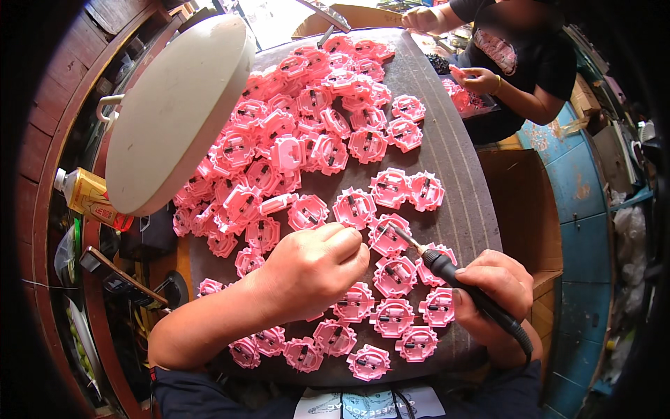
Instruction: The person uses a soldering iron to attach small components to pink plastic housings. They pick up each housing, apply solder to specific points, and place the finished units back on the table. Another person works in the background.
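In my right hand (497, 290) I grip a soldering iron (464, 279) by its black handle, its metal tip slanting up and left. The tip reaches a round pink plastic casing (388, 236) with small dark parts inside. Beside that casing, my left hand (317, 264) is closed in a pinch; what its fingertips hold is too small or hidden to make out. More pink casings (395, 276) lie singly around both hands, open side up. Some are covered by my left forearm.
A large heap of pink casings (279, 133) covers the far left of the dark table (460, 167). A pale oval lamp-like head (181, 115) overhangs the left side, near a yellow box (94, 199). Across the table, another person (513, 63) handles pink pieces above a container. A cardboard box (523, 202) stands at right.
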